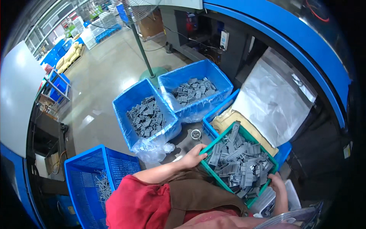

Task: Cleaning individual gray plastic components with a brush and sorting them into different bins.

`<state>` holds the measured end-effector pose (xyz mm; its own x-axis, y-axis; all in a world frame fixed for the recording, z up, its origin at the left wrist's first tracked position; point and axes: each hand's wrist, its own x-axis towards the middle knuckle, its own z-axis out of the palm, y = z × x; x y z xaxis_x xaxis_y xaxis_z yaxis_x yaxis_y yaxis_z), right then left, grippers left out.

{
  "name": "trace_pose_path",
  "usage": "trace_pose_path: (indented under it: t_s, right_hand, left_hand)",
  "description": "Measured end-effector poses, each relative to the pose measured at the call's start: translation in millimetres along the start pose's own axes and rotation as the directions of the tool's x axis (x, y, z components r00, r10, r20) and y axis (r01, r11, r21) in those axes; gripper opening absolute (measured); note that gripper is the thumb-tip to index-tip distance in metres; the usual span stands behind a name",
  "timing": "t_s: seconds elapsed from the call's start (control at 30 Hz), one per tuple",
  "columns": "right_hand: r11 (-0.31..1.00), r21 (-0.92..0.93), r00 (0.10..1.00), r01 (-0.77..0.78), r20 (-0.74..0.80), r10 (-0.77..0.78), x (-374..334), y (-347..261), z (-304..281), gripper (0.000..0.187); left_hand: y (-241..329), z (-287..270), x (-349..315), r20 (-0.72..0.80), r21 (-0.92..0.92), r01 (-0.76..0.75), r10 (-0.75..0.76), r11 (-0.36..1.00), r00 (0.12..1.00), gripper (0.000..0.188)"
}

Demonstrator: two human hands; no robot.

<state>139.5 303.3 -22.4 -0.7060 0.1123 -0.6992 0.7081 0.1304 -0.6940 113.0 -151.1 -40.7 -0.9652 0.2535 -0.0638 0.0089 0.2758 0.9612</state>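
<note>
A green crate (217, 176) heaped with grey plastic parts (244, 162) is in front of me, tilted in the view. My left hand (193, 155) grips its left rim, with the fingers curled over the edge. On the opposite side my right hand (277, 184) holds the right rim near the front corner; its fingertips are partly hidden. Beneath the crate's far side lie a tan padded sheet (232, 119) and a blue bin (209, 124).
Two lined blue bins (121, 110) (223, 78) hold more grey parts. A blue basket (85, 162) with thin sticks stands at lower left. A fan pole (142, 51) rises behind the bins. Clear plastic sheeting (272, 97) hangs by the machine (274, 23).
</note>
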Motion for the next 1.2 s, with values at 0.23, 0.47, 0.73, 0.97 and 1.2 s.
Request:
trace_pose_path:
  t_s: [0.23, 0.47, 0.73, 0.97, 1.2]
  right_hand:
    - [0.916, -0.359, 0.838, 0.177, -0.434, -0.332, 27, 55, 8, 0.038]
    - [0.929, 0.030, 0.818, 0.370, -0.484, -0.310, 9, 69, 20, 0.036]
    - [0.948, 0.045, 0.803, 0.316, -0.544, -0.242, 5, 87, 3, 0.043]
    - [0.934, 0.190, 0.805, 0.304, -0.576, -0.146, -9, 73, 8, 0.039]
    - [0.964, 0.004, 0.755, 0.265, -0.622, -0.205, -1, 60, 21, 0.023]
  left_hand:
    - [-56, -72, 16, -0.120, 0.167, -0.092, 0.113, 0.982, 0.986, 0.023]
    - [-200, -92, 52, -0.299, 0.669, 0.173, 0.048, 0.723, 0.953, 0.019]
    - [-303, 19, 133, -0.138, -0.142, 0.718, -0.731, 0.682, 0.668, 0.030]
    - [-290, 43, 151, 0.150, -0.767, 0.611, -0.871, 0.196, 0.468, 0.016]
    - [-254, -20, 86, 0.301, -0.802, 0.592, -0.804, 0.078, 0.513, 0.015]
